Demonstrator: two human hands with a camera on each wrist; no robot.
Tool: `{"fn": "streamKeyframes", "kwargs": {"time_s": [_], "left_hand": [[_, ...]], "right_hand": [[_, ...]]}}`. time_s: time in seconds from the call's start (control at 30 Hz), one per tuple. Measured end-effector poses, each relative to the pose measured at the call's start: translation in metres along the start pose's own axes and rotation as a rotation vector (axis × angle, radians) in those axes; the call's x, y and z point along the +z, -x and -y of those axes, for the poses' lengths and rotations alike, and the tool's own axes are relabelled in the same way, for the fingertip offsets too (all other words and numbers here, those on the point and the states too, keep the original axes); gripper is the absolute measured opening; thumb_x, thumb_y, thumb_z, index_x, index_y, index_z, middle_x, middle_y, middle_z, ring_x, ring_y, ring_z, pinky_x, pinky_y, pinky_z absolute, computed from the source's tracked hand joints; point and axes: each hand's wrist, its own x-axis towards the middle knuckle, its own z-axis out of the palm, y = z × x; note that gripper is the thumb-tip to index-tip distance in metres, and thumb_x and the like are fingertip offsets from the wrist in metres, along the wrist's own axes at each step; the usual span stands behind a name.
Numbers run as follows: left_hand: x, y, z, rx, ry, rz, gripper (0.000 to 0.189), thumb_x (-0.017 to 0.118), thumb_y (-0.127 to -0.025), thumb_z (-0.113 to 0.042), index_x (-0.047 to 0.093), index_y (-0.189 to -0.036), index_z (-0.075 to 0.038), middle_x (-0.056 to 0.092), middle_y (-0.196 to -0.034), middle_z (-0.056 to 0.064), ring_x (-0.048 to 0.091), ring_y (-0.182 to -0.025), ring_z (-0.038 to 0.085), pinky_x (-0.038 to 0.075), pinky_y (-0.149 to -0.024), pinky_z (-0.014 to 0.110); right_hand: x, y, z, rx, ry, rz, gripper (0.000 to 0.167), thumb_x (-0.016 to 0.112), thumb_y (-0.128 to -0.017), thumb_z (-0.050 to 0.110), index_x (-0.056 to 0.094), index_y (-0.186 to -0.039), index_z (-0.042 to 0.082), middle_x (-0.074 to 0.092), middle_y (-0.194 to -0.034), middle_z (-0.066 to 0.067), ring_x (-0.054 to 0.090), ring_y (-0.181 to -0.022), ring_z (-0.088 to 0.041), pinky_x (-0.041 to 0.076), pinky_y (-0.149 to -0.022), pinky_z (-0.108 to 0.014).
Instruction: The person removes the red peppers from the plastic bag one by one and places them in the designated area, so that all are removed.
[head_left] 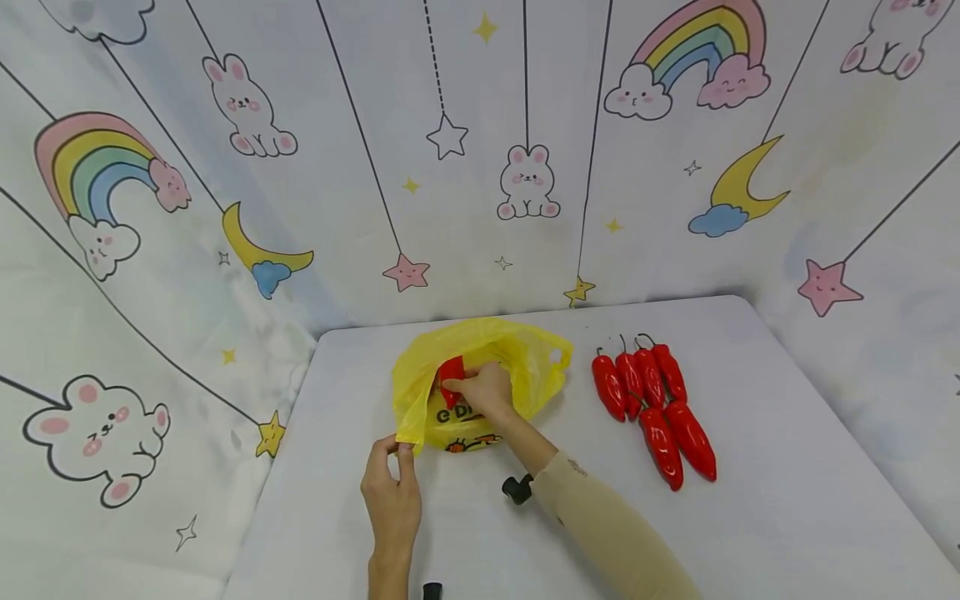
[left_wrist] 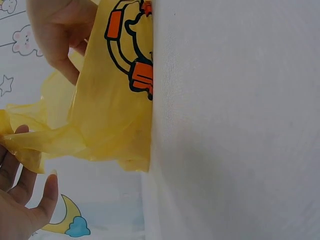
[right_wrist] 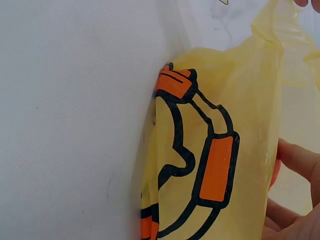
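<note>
A yellow plastic bag (head_left: 480, 333) lies on the white table with its mouth held apart; dark print and orange patches mark its side. My left hand (head_left: 393, 492) holds the near left edge of the mouth, and in the left wrist view the fingers (left_wrist: 25, 185) lie against the thin plastic. Inside the mouth, my right hand (head_left: 487, 390) grips a red pepper (head_left: 452, 379), thumb on its near side. In the right wrist view, the bag's wall covers most of that pepper (right_wrist: 275, 172).
Several shiny red peppers (head_left: 660, 400) with dark stems lie grouped to the right of the bag. The white table (head_left: 780, 433) stretches to a backdrop (head_left: 465, 208) of rabbits, stars and rainbows. A small black piece (head_left: 517, 489) shows by the right forearm.
</note>
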Motion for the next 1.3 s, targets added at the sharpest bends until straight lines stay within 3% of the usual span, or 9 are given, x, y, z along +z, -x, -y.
{"fn": "streamKeyframes", "kwargs": {"time_s": [0.2, 0.37, 0.53, 1.0, 1.3], "left_hand": [[-0.001, 0.0, 0.001, 0.011, 0.006, -0.007, 0.01, 0.064, -0.104, -0.009, 0.067, -0.109, -0.001, 0.072, -0.103, 0.006, 0.068, -0.096, 0.016, 0.046, -0.081, 0.011], [-0.003, -0.001, -0.002, 0.029, 0.014, -0.009, 0.011, 0.064, -0.104, -0.009, 0.067, -0.109, 0.0, 0.072, -0.101, 0.007, 0.067, -0.094, 0.017, 0.046, -0.08, 0.014], [-0.003, -0.001, -0.002, 0.018, 0.014, -0.006, 0.011, 0.064, -0.104, -0.01, 0.067, -0.109, 0.0, 0.072, -0.101, 0.007, 0.066, -0.094, 0.016, 0.045, -0.079, 0.014], [0.0, 0.0, -0.002, 0.004, 0.028, 0.001, 0.011, 0.064, -0.104, -0.01, 0.067, -0.111, -0.001, 0.072, -0.104, 0.006, 0.067, -0.096, 0.016, 0.045, -0.08, 0.012], [0.001, 0.0, -0.002, 0.014, 0.033, 0.007, 0.011, 0.064, -0.104, -0.009, 0.067, -0.111, -0.001, 0.072, -0.104, 0.006, 0.067, -0.095, 0.015, 0.046, -0.079, 0.011]], "right_hand": [[-0.006, 0.003, -0.003, -0.012, -0.054, 0.011, 0.049, 0.09, -0.082, 0.039, 0.077, -0.109, 0.0, 0.077, -0.085, -0.007, 0.072, -0.064, -0.016, 0.06, -0.063, -0.033], [-0.012, 0.009, -0.001, -0.002, -0.14, 0.028, 0.044, 0.091, -0.082, 0.033, 0.076, -0.104, -0.001, 0.076, -0.082, -0.007, 0.076, -0.069, -0.025, 0.063, -0.073, -0.045], [-0.015, 0.013, -0.001, -0.011, -0.163, 0.04, 0.041, 0.09, -0.083, 0.033, 0.077, -0.102, -0.001, 0.076, -0.08, -0.007, 0.077, -0.076, -0.032, 0.062, -0.076, -0.049], [-0.027, 0.026, -0.004, -0.013, -0.239, 0.07, 0.044, 0.09, -0.084, 0.029, 0.076, -0.111, -0.002, 0.078, -0.093, -0.011, 0.077, -0.078, -0.032, 0.062, -0.075, -0.046], [-0.033, 0.032, -0.009, 0.001, -0.219, 0.072, 0.043, 0.091, -0.082, 0.03, 0.078, -0.111, 0.001, 0.078, -0.091, -0.007, 0.075, -0.069, -0.019, 0.062, -0.067, -0.034]]}}
